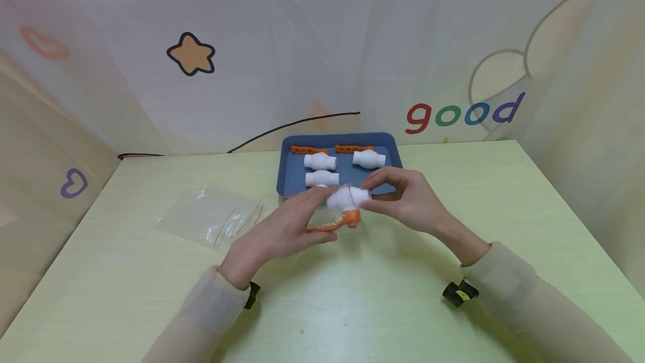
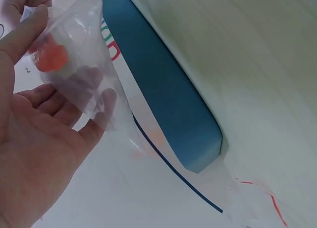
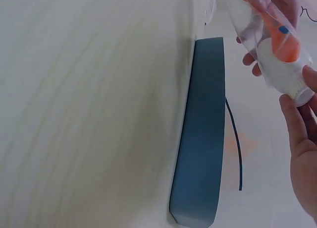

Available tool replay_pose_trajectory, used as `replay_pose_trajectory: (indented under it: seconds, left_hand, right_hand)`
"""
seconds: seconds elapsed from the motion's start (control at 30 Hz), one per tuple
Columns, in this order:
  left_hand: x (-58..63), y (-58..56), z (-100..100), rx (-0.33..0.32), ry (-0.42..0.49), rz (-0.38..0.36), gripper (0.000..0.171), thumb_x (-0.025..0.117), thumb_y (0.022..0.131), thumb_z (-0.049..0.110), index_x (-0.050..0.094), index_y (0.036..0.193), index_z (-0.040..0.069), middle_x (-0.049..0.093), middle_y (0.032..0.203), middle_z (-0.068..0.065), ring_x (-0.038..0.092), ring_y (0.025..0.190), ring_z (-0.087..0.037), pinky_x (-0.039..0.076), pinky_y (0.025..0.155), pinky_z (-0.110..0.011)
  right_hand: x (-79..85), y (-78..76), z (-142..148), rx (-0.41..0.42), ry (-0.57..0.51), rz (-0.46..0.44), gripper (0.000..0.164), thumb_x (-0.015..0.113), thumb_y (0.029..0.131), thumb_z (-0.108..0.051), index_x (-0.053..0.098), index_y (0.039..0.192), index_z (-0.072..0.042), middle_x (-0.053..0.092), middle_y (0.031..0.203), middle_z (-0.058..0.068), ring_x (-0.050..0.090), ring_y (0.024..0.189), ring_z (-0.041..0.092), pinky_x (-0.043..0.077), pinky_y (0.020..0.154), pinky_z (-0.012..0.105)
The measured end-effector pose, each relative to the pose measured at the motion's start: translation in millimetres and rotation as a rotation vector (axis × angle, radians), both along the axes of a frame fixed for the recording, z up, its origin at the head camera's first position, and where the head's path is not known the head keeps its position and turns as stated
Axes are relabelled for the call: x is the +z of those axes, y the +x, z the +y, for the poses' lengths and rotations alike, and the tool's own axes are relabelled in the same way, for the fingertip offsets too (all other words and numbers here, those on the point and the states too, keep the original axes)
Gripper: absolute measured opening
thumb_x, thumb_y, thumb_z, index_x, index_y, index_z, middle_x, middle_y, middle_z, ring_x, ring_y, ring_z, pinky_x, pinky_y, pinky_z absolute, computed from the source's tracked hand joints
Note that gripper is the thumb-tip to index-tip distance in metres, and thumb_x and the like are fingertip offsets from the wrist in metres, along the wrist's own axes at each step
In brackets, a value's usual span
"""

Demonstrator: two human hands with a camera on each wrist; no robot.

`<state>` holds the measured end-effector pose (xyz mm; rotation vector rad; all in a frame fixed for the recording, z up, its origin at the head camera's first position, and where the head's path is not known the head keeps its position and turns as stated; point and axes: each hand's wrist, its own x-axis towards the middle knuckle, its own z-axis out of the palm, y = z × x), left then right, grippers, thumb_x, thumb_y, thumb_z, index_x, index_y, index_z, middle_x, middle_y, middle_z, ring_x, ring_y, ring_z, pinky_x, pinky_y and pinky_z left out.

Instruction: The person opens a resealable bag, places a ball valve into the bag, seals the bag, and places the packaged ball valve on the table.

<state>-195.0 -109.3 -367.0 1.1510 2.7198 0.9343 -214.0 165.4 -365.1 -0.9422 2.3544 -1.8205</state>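
Note:
A white plastic ball valve point(image 1: 342, 199) with an orange lever handle point(image 1: 351, 218) is partly inside a clear zip bag point(image 1: 326, 217), held above the table in front of the tray. My left hand point(image 1: 287, 224) holds the bag between thumb and fingers around the valve's left side. With thumb and fingertips, my right hand point(image 1: 410, 200) pinches the valve's white right end, which extends beyond the bag's red line. The right wrist view shows the orange handle point(image 3: 286, 47) through the film, with a blue spot on it. In the left wrist view, film covers some left fingertips.
A blue tray point(image 1: 280, 175) behind the hands holds several white valves point(image 1: 321, 178), two with orange handles point(image 1: 308, 150) visible. Its front edge is partly hidden by the hands. Another clear zip bag point(image 1: 211, 214) lies flat on the table at left. A printed curtain point(image 1: 302, 55) hangs behind.

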Motion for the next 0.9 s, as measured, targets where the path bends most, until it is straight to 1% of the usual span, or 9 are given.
replay_pose_trajectory:
  seconds: [0.1,0.27,0.37,0.53,0.6,0.7,0.77,0.9]
  left_hand:
    - [0.2,0.8,1.4,-0.011,0.007,0.003,0.076,0.082,0.091,0.028,0.042,0.151,0.006,0.054,0.141,-0.006,0.055,0.122,-0.017,0.047,0.104,-0.036]
    - [1.9,2.7,3.6,0.001,0.005,0.008,0.076,0.081,0.092,0.03,0.042,0.151,0.004,0.053,0.141,-0.007,0.055,0.123,-0.019,0.046,0.105,-0.037]
    - [2.6,3.4,4.9,0.001,0.014,0.014,0.073,0.081,0.092,0.029,0.044,0.15,0.003,0.054,0.14,-0.008,0.055,0.124,-0.02,0.045,0.106,-0.038]
    - [2.4,5.3,6.4,0.004,0.02,0.017,0.072,0.082,0.091,0.029,0.046,0.147,0.003,0.054,0.139,-0.008,0.056,0.122,-0.02,0.046,0.104,-0.037]
    - [1.7,5.3,7.0,0.002,0.022,0.023,0.073,0.083,0.09,0.029,0.046,0.147,0.002,0.054,0.137,-0.008,0.056,0.12,-0.02,0.047,0.103,-0.036]
    - [0.3,5.3,8.0,0.003,0.027,0.04,0.076,0.085,0.088,0.029,0.046,0.147,0.001,0.054,0.132,-0.006,0.057,0.113,-0.018,0.049,0.099,-0.035]
    - [-0.8,5.4,9.0,0.003,0.032,0.046,0.076,0.086,0.087,0.029,0.047,0.146,0.001,0.054,0.125,-0.003,0.056,0.106,-0.016,0.05,0.094,-0.033]
    - [-2.2,5.3,11.4,0.007,0.032,0.066,0.074,0.087,0.086,0.034,0.05,0.141,0.001,0.052,0.111,0.001,0.053,0.094,-0.014,0.049,0.083,-0.03]
  right_hand:
    - [-1.3,0.6,-4.8,0.019,-0.009,0.001,0.027,0.08,0.085,0.007,0.073,0.109,0.001,0.067,0.112,0.013,0.069,0.102,0.027,0.059,0.084,0.036]
    - [-2.2,2.7,-11.4,0.025,-0.021,-0.015,0.027,0.08,0.083,0.01,0.073,0.108,0.002,0.067,0.112,0.014,0.068,0.106,0.027,0.058,0.087,0.038]
    - [-2.2,3.4,-13.5,0.02,-0.011,-0.027,0.028,0.08,0.083,0.01,0.073,0.109,0.003,0.067,0.113,0.014,0.069,0.107,0.028,0.058,0.087,0.038]
    - [-3.2,2.6,-14.7,0.027,0.009,-0.026,0.029,0.08,0.084,0.01,0.073,0.111,0.004,0.067,0.114,0.014,0.067,0.108,0.034,0.058,0.088,0.037]
    - [-3.8,2.1,-15.0,0.031,0.014,-0.021,0.029,0.079,0.084,0.01,0.073,0.111,0.003,0.067,0.114,0.014,0.067,0.107,0.033,0.057,0.089,0.037]
    - [-4.3,2.4,-16.0,0.031,0.013,-0.019,0.03,0.079,0.084,0.01,0.072,0.113,0.004,0.066,0.115,0.013,0.067,0.107,0.029,0.057,0.089,0.036]
    - [-4.2,3.3,-17.3,0.029,0.016,-0.023,0.03,0.08,0.085,0.009,0.072,0.113,0.003,0.066,0.115,0.013,0.067,0.108,0.028,0.057,0.089,0.036]
    - [-2.7,5.4,-19.0,0.026,0.022,-0.028,0.03,0.079,0.085,0.008,0.072,0.114,0.003,0.067,0.117,0.014,0.067,0.109,0.033,0.058,0.088,0.036]
